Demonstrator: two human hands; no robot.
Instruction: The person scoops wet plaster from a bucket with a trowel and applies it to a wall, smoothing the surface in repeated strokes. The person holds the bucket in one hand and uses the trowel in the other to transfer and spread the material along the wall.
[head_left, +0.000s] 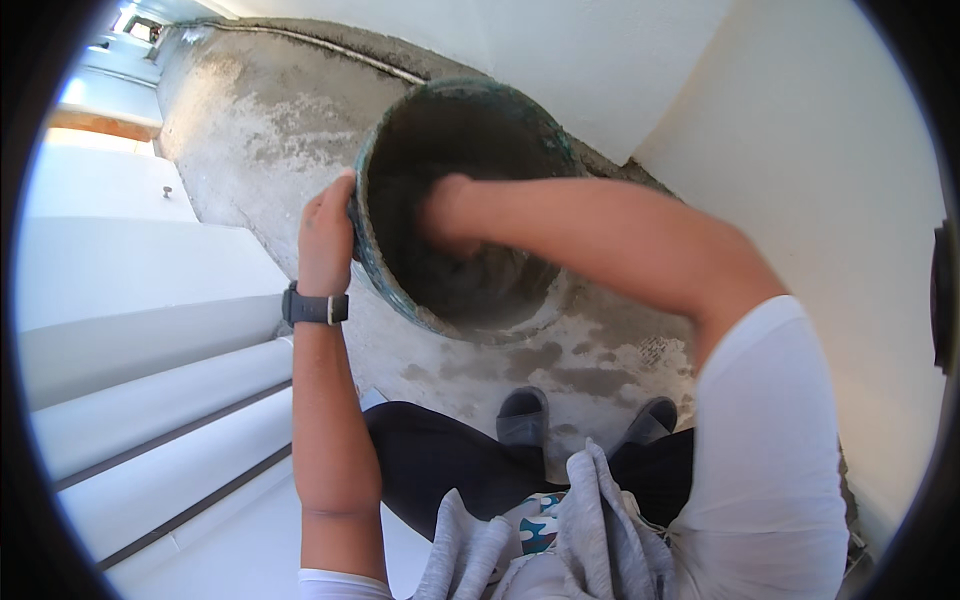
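The left hand grasps the bucket by its rim, left arm extended; the right arm bends, its blurred right hand inside, grip unclear.

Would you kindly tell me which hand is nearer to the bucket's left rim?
Left: the left hand touches the bucket's left rim from outside; the right hand is inside the bucket, farther right.

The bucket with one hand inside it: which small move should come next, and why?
Probably the left hand should steady the bucket a little more firmly at its rim. The right hand is down inside, and only the left is at the rim, so the bucket might shift on the concrete floor.
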